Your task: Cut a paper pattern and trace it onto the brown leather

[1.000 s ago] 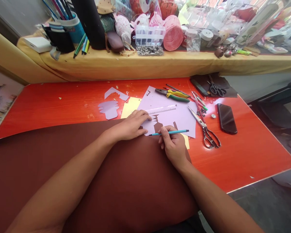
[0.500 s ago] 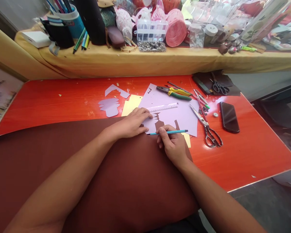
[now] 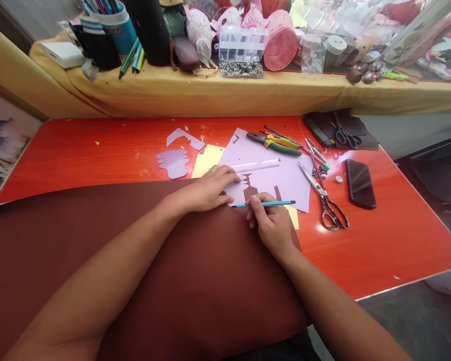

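A large brown sheet [image 3: 203, 271] covers the near part of the red table. My left hand [image 3: 212, 189] lies on the sheet's far edge, fingers spread and partly over a lilac paper [image 3: 289, 175]. In my right hand [image 3: 268, 215] is a thin blue pen [image 3: 276, 203], held nearly level, its tip pointing left near my left thumb. Just beyond my hands, small brown cut shapes [image 3: 250, 193] show against the lilac paper. A clear ruler [image 3: 257, 166] rests on the same paper.
Pliers [image 3: 274, 144] lie on the lilac paper. To the right are silver scissors [image 3: 325, 200], a black phone [image 3: 361, 183] and dark-handled scissors [image 3: 346, 136]. Lilac cutouts [image 3: 173, 163] lie at the left. Behind, a cloth-covered ledge [image 3: 210, 94] holds boxes and jars.
The whole view has shifted a little, so the table things appear slightly further right. Both hands keep nearly the same pose, with the pen still in my right hand.
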`<state>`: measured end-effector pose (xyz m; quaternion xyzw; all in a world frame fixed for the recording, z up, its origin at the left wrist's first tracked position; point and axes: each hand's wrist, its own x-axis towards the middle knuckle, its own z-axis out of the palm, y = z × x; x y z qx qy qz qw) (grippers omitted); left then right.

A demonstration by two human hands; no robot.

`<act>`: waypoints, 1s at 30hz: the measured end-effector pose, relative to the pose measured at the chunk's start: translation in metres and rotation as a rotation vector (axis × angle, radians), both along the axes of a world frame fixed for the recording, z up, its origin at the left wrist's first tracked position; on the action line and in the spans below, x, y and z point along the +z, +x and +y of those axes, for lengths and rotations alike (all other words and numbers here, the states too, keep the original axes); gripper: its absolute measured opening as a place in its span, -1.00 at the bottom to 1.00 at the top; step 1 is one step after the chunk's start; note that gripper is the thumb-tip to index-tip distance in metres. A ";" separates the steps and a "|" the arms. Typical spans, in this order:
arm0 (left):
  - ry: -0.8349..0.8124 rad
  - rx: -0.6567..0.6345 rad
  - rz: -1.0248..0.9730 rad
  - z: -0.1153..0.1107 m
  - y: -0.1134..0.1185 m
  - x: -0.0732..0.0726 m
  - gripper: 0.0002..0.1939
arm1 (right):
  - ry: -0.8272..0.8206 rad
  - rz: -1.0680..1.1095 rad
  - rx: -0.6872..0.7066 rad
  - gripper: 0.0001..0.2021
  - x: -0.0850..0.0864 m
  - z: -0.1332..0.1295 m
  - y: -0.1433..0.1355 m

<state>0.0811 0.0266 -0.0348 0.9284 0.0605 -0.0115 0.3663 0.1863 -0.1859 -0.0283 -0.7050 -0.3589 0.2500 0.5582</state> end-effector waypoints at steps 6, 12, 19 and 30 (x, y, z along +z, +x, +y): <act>0.005 0.002 0.003 -0.001 0.000 0.002 -0.51 | -0.011 -0.010 0.000 -0.63 0.000 0.001 0.000; 0.005 0.003 0.004 -0.001 0.001 0.003 -0.51 | -0.021 -0.014 0.000 -0.62 0.000 0.000 -0.001; -0.001 0.005 0.004 -0.001 0.000 0.002 -0.52 | 0.004 -0.009 0.012 -0.64 -0.002 0.001 0.001; -0.008 0.008 -0.012 -0.001 0.001 0.001 -0.53 | -0.020 -0.026 0.010 -0.63 0.000 0.000 0.000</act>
